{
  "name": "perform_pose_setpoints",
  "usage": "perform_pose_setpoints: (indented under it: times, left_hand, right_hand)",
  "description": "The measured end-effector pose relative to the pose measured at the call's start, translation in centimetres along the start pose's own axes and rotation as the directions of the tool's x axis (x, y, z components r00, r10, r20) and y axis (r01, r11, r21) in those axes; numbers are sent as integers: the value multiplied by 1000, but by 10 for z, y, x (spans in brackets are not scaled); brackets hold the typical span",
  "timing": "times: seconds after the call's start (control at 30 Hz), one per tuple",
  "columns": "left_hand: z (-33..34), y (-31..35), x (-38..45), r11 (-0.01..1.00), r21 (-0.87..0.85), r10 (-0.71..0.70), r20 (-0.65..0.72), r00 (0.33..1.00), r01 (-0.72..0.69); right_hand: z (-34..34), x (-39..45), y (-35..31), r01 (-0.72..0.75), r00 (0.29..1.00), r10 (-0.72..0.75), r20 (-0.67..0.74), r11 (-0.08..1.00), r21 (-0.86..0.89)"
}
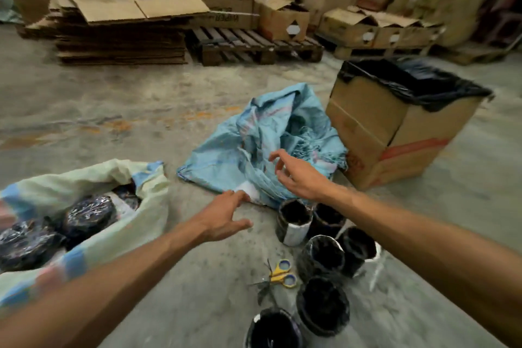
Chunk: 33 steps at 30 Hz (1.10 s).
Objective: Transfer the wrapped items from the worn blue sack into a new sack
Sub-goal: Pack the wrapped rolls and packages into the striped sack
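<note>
a: where's the worn blue sack point(262, 135)?

b: centre of the frame, crumpled flat on the concrete floor point(113, 99), its frayed mouth turned toward the lower right. something white shows at its near edge.

a: and the hands?

b: the left hand point(223, 217) reaches in from the lower left, fingers spread and loose, fingertips right at the sack's near edge; holding nothing. the right hand point(296, 175) hovers over the sack's frayed opening, fingers fanned and slightly bent, also holding nothing. whether it touches the fabric, i cannot tell.

a: the new sack?

b: the pale sack point(93, 186) lies at the left edge, mouth open, with dark wrapped bundles point(87, 217) inside.

a: more wrapped items?

b: a cluster of dark wrapped rolls point(319, 260) stands on the floor at lower centre-right, just below the blue sack. yellow-handled scissors point(282, 274) lie just left of them.

a: behind?

b: a cardboard box point(395, 133) lined with a black bag sits right of the blue sack. flattened cardboard point(118, 22) and a pallet point(248, 45) fill the top.
</note>
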<state>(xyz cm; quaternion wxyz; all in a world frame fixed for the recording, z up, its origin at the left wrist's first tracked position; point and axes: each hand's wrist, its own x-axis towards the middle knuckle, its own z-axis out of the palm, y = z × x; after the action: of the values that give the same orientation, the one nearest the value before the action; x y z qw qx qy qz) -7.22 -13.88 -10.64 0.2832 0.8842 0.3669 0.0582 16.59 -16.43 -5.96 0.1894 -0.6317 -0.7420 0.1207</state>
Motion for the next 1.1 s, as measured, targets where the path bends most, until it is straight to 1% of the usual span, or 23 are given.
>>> perform_pose_setpoints:
  times: [0.1, 0.13, 0.17, 0.2, 0.27, 0.3, 0.37, 0.43, 0.53, 0.6, 0.67, 0.7, 0.77, 0.8, 0.87, 0.9, 0.93, 1.0, 1.03, 1.1]
  left_hand:
    - [21, 17, 26, 998, 48, 44, 83, 996, -48]
    - [29, 23, 35, 997, 69, 38, 118, 992, -47]
    - [40, 30, 46, 995, 85, 44, 151, 988, -57]
    - [47, 34, 55, 992, 113, 37, 175, 984, -57]
    - [65, 39, 71, 985, 167, 17, 200, 980, -51]
    - [74, 39, 76, 979, 201, 1, 212, 977, -44]
    - [89, 38, 85, 970, 240, -28, 234, 972, -29]
    - [101, 36, 90, 969, 245, -44, 217, 975, -11]
    - [103, 34, 93, 976, 219, -32, 167, 985, -5]
    - [93, 35, 93, 987, 156, 6, 144, 990, -28]
    - [77, 39, 88, 998, 35, 42, 164, 986, -48]
    - [67, 42, 85, 999, -15, 50, 174, 984, -48]
    - [44, 51, 73, 995, -102, 28, 146, 989, -13]
    - [33, 55, 66, 982, -189, 0, 112, 994, 22]
    - [8, 60, 52, 898, -424, -85, 87, 993, 114]
    - [-4, 59, 45, 833, -525, -131, 119, 984, 174]
    - [-14, 56, 39, 778, -588, -154, 159, 975, 219]
    - [-35, 43, 25, 722, -652, -160, 170, 972, 233]
    - [-45, 34, 17, 686, -693, -173, 140, 975, 222]
    - [-64, 10, -6, 627, -750, -247, 67, 967, 212]
  right_hand:
    - [-5, -32, 34, -109, 992, 113, 64, 992, -67]
    - [-5, -43, 47, -148, 983, 156, 94, 985, -94]
    - [-6, -55, 60, -200, 968, 218, 127, 970, -139]
    - [-2, -64, 74, -222, 953, 254, 164, 956, -192]
    - [7, -80, 98, -286, 899, 364, 245, 909, -303]
    - [14, -85, 105, -321, 868, 416, 273, 888, -330]
    - [28, -91, 119, -353, 831, 456, 317, 875, -332]
    - [40, -93, 126, -354, 821, 460, 338, 875, -331]
    - [49, -92, 127, -385, 837, 469, 281, 871, -305]
    - [47, -92, 121, -439, 850, 485, 206, 868, -230]
    - [37, -94, 109, -498, 856, 508, 102, 861, -103]
    - [30, -95, 101, -529, 847, 529, 41, 848, -23]
    - [18, -98, 82, -530, 833, 542, -109, 840, 118]
    - [12, -98, 72, -513, 820, 541, -186, 839, 180]
    - [2, -95, 51, -435, 803, 501, -323, 863, 257]
    - [-2, -90, 38, -386, 809, 467, -356, 880, 277]
    - [-6, -85, 28, -340, 821, 439, -366, 890, 305]
    - [-8, -66, 6, -263, 860, 382, -339, 900, 348]
    - [-7, -55, -4, -233, 880, 355, -316, 901, 365]
    - [-1, -30, -31, -182, 917, 307, -254, 890, 418]
